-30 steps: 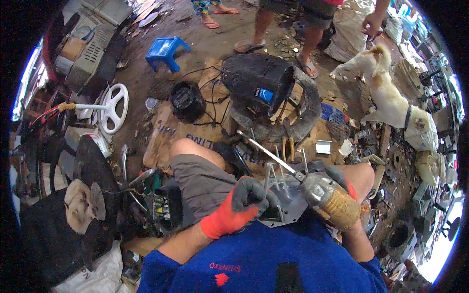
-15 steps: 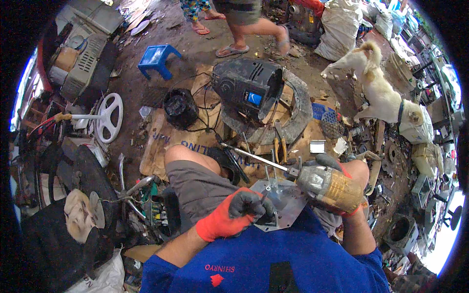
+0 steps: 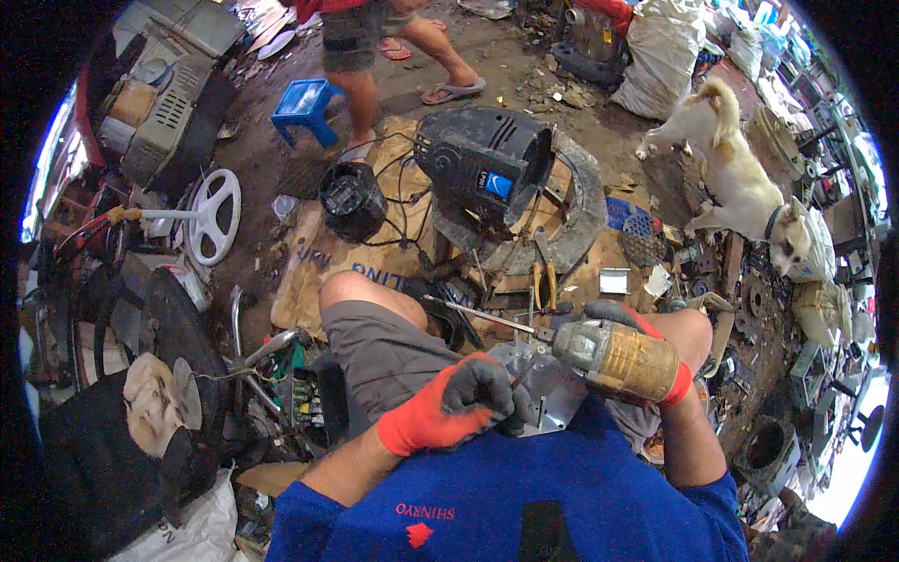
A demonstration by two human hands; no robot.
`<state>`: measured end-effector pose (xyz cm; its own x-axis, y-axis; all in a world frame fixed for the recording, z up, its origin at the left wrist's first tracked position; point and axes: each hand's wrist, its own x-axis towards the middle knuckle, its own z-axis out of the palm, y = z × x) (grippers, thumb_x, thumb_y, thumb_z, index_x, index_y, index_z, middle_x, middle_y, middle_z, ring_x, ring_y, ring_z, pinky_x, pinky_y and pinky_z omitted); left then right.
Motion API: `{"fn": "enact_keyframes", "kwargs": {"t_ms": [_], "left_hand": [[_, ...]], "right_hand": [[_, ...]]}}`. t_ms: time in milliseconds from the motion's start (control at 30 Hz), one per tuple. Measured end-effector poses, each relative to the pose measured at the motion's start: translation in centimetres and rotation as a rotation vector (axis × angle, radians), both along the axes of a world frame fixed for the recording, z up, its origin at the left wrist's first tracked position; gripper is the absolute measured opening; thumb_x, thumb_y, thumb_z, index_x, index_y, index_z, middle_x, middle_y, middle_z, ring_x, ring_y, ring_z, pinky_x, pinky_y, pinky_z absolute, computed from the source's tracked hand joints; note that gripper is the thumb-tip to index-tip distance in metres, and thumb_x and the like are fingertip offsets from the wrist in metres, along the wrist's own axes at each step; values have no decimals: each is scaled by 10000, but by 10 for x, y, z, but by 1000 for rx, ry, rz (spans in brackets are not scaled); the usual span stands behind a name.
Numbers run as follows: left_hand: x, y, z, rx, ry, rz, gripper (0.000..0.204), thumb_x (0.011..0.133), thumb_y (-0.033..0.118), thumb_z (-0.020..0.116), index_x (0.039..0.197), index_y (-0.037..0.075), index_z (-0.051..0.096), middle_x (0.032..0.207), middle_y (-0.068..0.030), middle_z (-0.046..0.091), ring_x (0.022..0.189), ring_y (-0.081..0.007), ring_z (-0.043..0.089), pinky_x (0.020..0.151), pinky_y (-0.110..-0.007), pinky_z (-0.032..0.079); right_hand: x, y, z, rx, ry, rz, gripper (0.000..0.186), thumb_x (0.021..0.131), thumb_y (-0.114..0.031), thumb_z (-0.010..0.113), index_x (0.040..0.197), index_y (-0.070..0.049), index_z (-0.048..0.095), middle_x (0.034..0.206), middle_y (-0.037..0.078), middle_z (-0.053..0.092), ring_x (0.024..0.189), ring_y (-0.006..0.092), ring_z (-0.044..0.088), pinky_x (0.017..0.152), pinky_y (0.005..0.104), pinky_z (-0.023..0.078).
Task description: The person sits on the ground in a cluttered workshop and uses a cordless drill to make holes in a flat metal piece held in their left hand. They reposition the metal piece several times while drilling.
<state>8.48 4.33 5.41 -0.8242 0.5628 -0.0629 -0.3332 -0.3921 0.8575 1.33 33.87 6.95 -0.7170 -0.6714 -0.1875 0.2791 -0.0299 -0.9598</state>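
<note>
In an orange glove with grey fingers, my left hand (image 3: pixel 468 398) is closed at the left edge of a shiny metal plate (image 3: pixel 554 386) lying over my lap. A thin dark piece shows at its fingertips, too small to name. Thin metal rods stand up from the plate. My right hand (image 3: pixel 620 311), gloved alike, is wrapped round a worn power driver (image 3: pixel 637 361) with a yellowish-brown body and silver front. Its long bit (image 3: pixel 482 314) points left, above the plate's far side and clear of my left hand.
Ahead lie a black machine housing (image 3: pixel 482 164) on a grey ring, pliers (image 3: pixel 545 272) and a black round part (image 3: pixel 351 201) with cables. A blue stool (image 3: pixel 307 105) stands beyond. A walking person (image 3: pixel 354 56) passes there; a dog (image 3: pixel 735 173) is at the right.
The driver has shifted slightly left, toward my left hand, which stays closed by the plate. The walking person has moved left, close to the stool. The dog's head has turned.
</note>
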Motion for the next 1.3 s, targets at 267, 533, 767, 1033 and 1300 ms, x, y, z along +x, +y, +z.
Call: {"fn": "enact_keyframes", "kwargs": {"t_ms": [267, 533, 767, 1033, 1300], "left_hand": [[7, -51, -16, 17, -68, 633, 213, 824, 16, 590, 995, 35, 465, 972, -113, 606, 863, -176, 600, 749, -326, 497], [-102, -95, -62, -948, 391, 506, 399, 848, 136, 572, 1227, 22, 523, 984, -166, 669, 947, -271, 642, 845, -350, 499], [-159, -42, -152, -1389, 625, 342, 344, 816, 205, 612, 1138, 84, 618, 1259, -168, 536, 1124, -338, 536, 927, -399, 441], [-176, -38, -205, -1356, 625, 78, 373, 778, 197, 637, 1143, 123, 624, 1239, -183, 533, 1102, -349, 538, 924, -409, 454], [-197, -42, -175, -1337, 696, -117, 331, 775, 185, 625, 1095, 104, 641, 1153, -186, 588, 1021, -351, 584, 856, -414, 484]], "right_hand": [[-5, 1, -8, 148, 284, 163, 716, 737, -146, 768, 1333, 5, 401, 1258, 116, 541, 1150, 188, 530, 985, 328, 414], [-8, 0, 0, 110, 83, 170, 847, 712, -243, 772, 1391, 10, 333, 1324, 111, 498, 1203, 197, 487, 1018, 341, 371], [-6, -2, -6, 123, 104, 124, 873, 695, -257, 787, 1391, 6, 329, 1296, 105, 520, 1180, 188, 505, 1003, 337, 386], [-1, 5, -1, 135, 104, 82, 884, 683, -322, 782, 1378, 14, 352, 1306, 127, 516, 1189, 216, 507, 1008, 362, 380], [-4, 10, -8, 94, 191, 81, 879, 686, -320, 781, 1380, 12, 356, 1311, 134, 518, 1198, 235, 508, 1013, 372, 376]]}}
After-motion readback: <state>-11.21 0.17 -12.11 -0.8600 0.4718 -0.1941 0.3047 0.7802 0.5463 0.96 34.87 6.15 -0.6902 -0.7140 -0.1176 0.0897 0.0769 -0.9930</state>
